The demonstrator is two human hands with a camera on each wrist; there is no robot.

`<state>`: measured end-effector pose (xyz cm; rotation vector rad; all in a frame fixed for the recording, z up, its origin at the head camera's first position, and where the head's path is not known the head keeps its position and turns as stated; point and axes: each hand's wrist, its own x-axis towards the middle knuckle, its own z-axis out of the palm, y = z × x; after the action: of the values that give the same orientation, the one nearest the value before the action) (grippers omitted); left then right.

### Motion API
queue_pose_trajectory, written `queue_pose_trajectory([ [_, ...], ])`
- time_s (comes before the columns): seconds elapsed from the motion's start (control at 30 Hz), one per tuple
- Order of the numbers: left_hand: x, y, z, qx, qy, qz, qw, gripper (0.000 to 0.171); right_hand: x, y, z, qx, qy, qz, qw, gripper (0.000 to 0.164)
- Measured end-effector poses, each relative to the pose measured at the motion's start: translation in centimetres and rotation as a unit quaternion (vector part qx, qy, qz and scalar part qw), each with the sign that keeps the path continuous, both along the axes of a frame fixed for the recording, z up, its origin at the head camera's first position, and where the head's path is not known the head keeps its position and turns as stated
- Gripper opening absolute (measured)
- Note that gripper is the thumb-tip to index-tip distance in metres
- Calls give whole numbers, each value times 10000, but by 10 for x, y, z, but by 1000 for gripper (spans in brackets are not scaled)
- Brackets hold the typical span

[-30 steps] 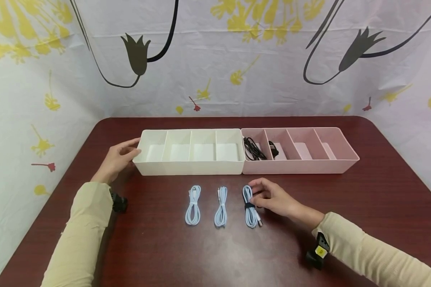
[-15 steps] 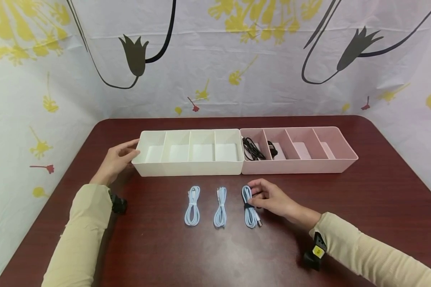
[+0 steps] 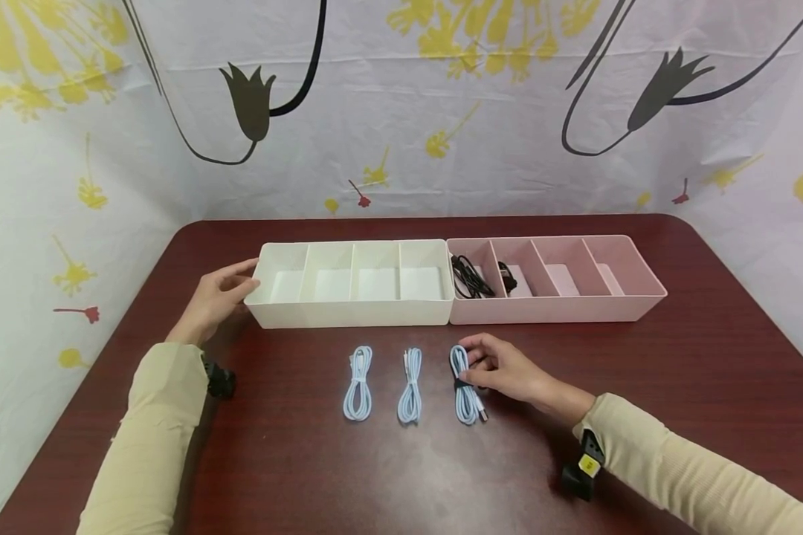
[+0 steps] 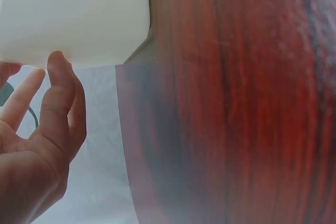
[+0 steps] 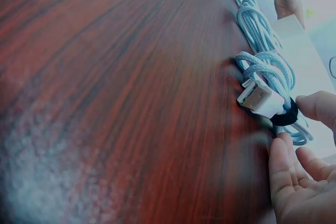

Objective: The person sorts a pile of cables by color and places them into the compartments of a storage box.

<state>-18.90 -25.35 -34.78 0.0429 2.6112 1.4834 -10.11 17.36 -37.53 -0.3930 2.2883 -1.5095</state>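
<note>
At the left end of the white divided box (image 3: 351, 315), my left hand (image 3: 215, 297) touches the end wall with its fingertips, and its fingers are fairly straight. In front of the boxes lie three coiled light-blue cables. My right hand (image 3: 515, 375) is beside the right cable (image 3: 468, 405), thumb at its black strap (image 5: 286, 115) and the other fingers along its near side, not closed round it. That cable's metal USB plug (image 5: 256, 98) points outward in the right wrist view. The middle cable (image 3: 410, 401) and left cable (image 3: 358, 401) lie untouched.
A pink divided box (image 3: 555, 310) adjoins the white box on the right. A black cable (image 3: 470, 281) lies in its first compartment and a small black object (image 3: 507, 278) in its second. A patterned cloth (image 3: 401, 148) hangs behind the dark red wooden table (image 3: 294, 475).
The view has shifted very slightly. Both hands, the cables and the boxes stay practically where they were.
</note>
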Motion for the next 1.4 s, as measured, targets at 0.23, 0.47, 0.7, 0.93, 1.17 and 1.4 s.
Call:
queue_pose_trajectory([
  [0.23,0,0,1,-76,1,44,10000,55,-1,0,2,80,-88,81,9999,47],
  [0.47,1,-1,1,-130,7,54,9999,54,-3,-2,3,184,-17,156,9997,43],
  [0.7,1,-2,2,-107,19,35,9999,54,-4,-2,5,104,-43,246,9996,42],
  [0.93,1,-3,1,-102,32,52,9999,54,-5,-2,4,49,-55,284,9996,39],
  [1.17,-1,-1,-1,25,20,31,10000,53,-6,4,2,-44,-329,327,9989,38],
  [1.4,-2,0,0,47,-40,31,10000,53,-4,7,5,-242,-566,326,9976,41],
])
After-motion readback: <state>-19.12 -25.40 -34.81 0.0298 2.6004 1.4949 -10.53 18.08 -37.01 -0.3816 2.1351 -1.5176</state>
